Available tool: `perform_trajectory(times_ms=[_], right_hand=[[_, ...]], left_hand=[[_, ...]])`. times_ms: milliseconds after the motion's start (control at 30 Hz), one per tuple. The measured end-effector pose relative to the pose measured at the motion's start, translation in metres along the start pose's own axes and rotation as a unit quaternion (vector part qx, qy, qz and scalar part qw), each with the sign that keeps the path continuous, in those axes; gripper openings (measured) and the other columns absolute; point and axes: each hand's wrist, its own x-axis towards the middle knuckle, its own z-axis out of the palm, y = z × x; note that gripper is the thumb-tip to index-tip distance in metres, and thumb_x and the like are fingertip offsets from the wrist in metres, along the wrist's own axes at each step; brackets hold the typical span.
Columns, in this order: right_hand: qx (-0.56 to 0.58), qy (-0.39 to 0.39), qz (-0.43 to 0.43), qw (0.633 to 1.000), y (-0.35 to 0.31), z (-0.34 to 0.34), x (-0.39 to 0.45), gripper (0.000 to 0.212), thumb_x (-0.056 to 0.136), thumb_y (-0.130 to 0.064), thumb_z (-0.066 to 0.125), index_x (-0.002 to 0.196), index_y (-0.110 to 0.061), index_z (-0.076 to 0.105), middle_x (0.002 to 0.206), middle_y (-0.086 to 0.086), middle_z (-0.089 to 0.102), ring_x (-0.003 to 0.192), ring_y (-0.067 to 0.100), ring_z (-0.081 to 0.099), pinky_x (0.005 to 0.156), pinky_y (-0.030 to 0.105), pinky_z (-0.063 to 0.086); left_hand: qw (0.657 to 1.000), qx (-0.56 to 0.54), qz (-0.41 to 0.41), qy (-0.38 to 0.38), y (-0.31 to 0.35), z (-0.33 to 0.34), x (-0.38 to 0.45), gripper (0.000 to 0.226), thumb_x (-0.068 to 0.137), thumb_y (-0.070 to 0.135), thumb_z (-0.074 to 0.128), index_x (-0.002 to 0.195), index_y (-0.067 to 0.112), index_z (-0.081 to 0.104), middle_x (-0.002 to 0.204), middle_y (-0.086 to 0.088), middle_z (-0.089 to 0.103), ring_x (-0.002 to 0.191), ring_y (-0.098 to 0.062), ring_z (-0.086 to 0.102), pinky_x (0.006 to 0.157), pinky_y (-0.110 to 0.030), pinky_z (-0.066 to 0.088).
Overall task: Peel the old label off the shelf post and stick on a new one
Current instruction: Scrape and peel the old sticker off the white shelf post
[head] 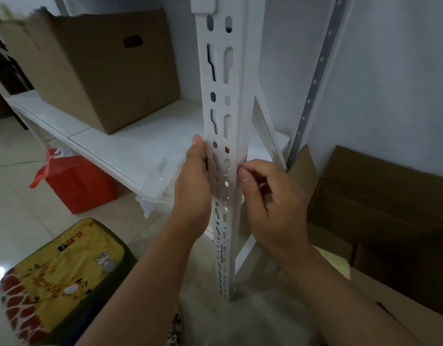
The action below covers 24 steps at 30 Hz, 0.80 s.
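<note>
Against white shelving, left hand [193, 181] grips post [221, 96]; right hand [270, 196] pinches label [241, 162], which may tear if yanked.

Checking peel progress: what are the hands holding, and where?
Left hand grips the shelf post on its left edge. Right hand pinches the label edge.

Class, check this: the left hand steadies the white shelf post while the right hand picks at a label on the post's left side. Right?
Not quite. The head view shows the right hand picking at the label on the post's right side. The left hand does steady the post.
</note>
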Motion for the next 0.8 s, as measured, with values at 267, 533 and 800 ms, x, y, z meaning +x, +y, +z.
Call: perform_trajectory(times_ms=[267,533,800], right_hand=[[-0.049,0.050,-0.088,0.994,-0.002,0.010,-0.003,0.019,0.089,-0.003,0.061,0.108,-0.002,0.058,0.091,0.017,0.068,0.089,0.014,0.059,0.082,0.011,0.047],[-0.093,0.053,-0.100,0.989,-0.001,0.015,-0.004,0.023,0.094,-0.011,0.056,0.090,0.007,0.069,0.087,0.018,0.069,0.085,0.022,0.063,0.083,0.022,0.052],[-0.064,0.071,-0.076,0.993,-0.008,0.012,-0.003,0.013,0.087,-0.002,0.061,0.090,0.008,0.067,0.084,0.018,0.068,0.085,0.014,0.058,0.083,0.010,0.046]], left_hand=[[0.999,-0.032,-0.028,0.004,0.005,0.005,0.000,0.060,0.104,0.043,0.028,0.068,0.048,0.075,0.088,0.013,0.076,0.088,-0.004,0.072,0.091,-0.031,0.051],[0.998,-0.046,-0.038,0.015,0.003,0.005,0.000,0.057,0.104,0.044,0.028,0.074,0.040,0.077,0.091,0.011,0.077,0.093,-0.008,0.072,0.100,-0.038,0.050],[0.996,-0.081,-0.024,-0.003,0.002,0.006,0.001,0.059,0.104,0.041,0.027,0.074,0.036,0.078,0.094,0.006,0.077,0.093,-0.009,0.072,0.082,-0.023,0.058]])
